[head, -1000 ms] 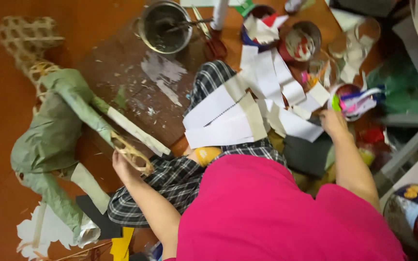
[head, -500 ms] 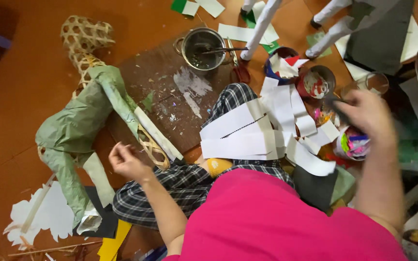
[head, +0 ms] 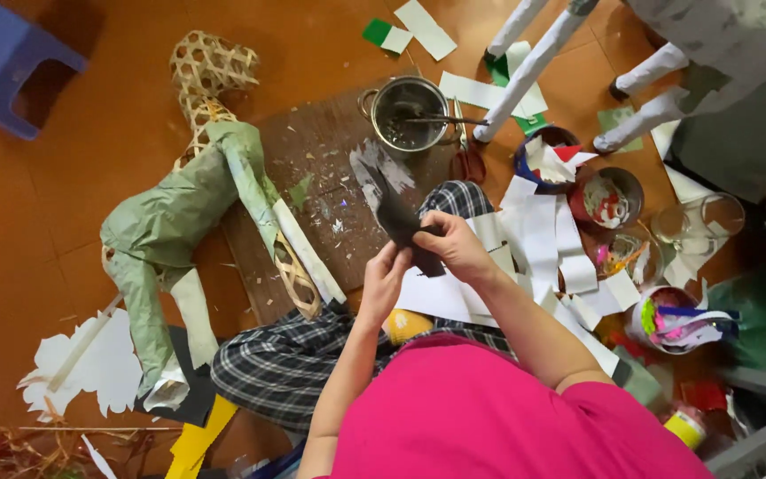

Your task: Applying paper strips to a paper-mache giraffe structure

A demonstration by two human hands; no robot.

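Note:
A strip of black paper (head: 398,215) is held between both my hands above my lap. My left hand (head: 384,281) pinches its lower end from the left. My right hand (head: 452,246) grips it from the right. Left of my hands lies a woven bamboo animal frame (head: 190,191), partly covered in green paper, with a bare basket-like head at the far end. It rests partly on a brown board (head: 330,191) smeared with white paste. White paper strips (head: 538,231) lie on my checked trouser leg (head: 290,364).
A metal pot (head: 409,113) with a stirring tool stands at the board's far edge, red scissors (head: 466,160) beside it. Bowls of paper scraps (head: 609,197) and a glass jar (head: 698,222) sit to the right. White-wrapped legs of a larger figure (head: 534,62) stand behind. A blue stool (head: 15,66) is far left.
My right hand came back from the bowls on the right to my lap. Both hands now hold a black paper strip; the left hand left the animal frame.

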